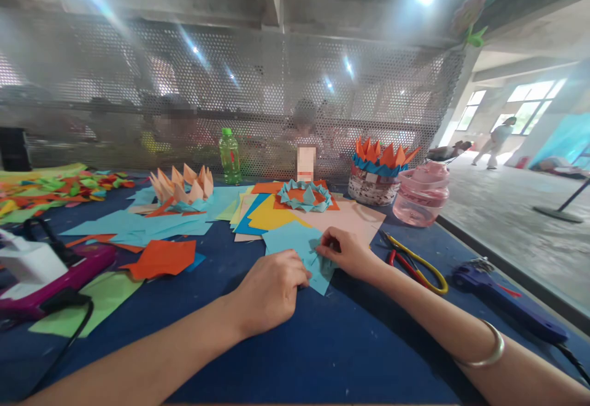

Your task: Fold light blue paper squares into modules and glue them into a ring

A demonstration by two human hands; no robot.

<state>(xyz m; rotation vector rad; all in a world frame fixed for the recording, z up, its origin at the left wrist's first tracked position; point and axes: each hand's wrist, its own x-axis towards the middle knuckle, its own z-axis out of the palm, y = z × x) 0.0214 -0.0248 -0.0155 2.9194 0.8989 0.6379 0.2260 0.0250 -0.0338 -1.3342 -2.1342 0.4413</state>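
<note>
A: What did the hands have hold of?

B: The left hand (270, 292) and the right hand (343, 252) were both closed to a narrow pinch on a folded sheet of pale blue paper (298, 247), at the front of the table (281, 369).

A: Which way did the sheet lie?

B: Slantwise, its long axis running from upper left to lower right. The left hand was nearer the person, at its lower left edge, and the right hand reached over its upper edge.

A: What was beyond them?

B: To the right lay red-and-yellow-handled pliers (415, 271), with a purple glue gun (502, 308) past them. Farther off sat a blue paper ring (304, 196) on orange sheets, a peach paper crown (182, 188) and a green bottle (229, 155).
</note>
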